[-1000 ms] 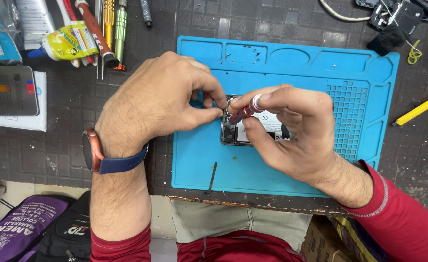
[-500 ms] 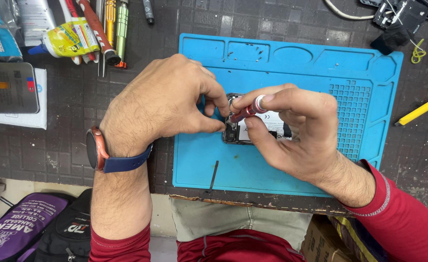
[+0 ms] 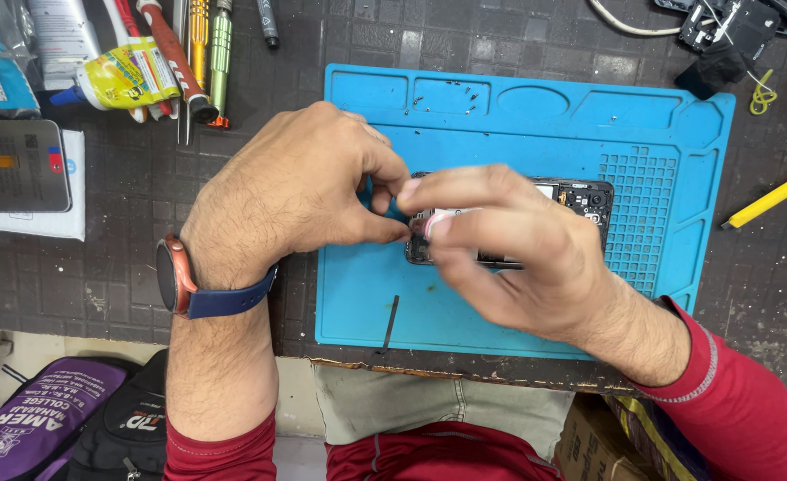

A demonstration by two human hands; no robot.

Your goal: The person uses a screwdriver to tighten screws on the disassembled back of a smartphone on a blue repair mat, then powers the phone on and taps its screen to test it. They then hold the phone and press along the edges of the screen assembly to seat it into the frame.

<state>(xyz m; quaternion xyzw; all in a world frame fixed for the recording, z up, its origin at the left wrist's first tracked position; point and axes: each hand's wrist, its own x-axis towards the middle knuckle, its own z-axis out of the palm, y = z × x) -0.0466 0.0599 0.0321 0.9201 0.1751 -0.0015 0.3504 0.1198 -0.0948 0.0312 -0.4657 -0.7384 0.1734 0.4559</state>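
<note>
An opened black phone (image 3: 581,198) lies on a blue work mat (image 3: 518,116) with its inner parts showing. My left hand (image 3: 300,191), with a watch on the wrist, pinches at the phone's left end with thumb and forefinger. My right hand (image 3: 509,245) lies across the phone and hides most of it. Its fingertips are closed on a small red-and-silver tool (image 3: 429,223) right beside my left fingertips. The tool's tip and the spot it touches are hidden.
Screwdrivers (image 3: 199,53) and a glue tube (image 3: 126,76) lie at the top left. A phone screen panel (image 3: 15,165) rests on a white box. A thin black pry stick (image 3: 389,322) lies on the mat's front part. A yellow tool (image 3: 772,196) and loose parts (image 3: 732,27) sit on the right.
My right hand has swung left and lower over the phone, and now covers more of it. My left hand keeps its pinch at the phone's left end.
</note>
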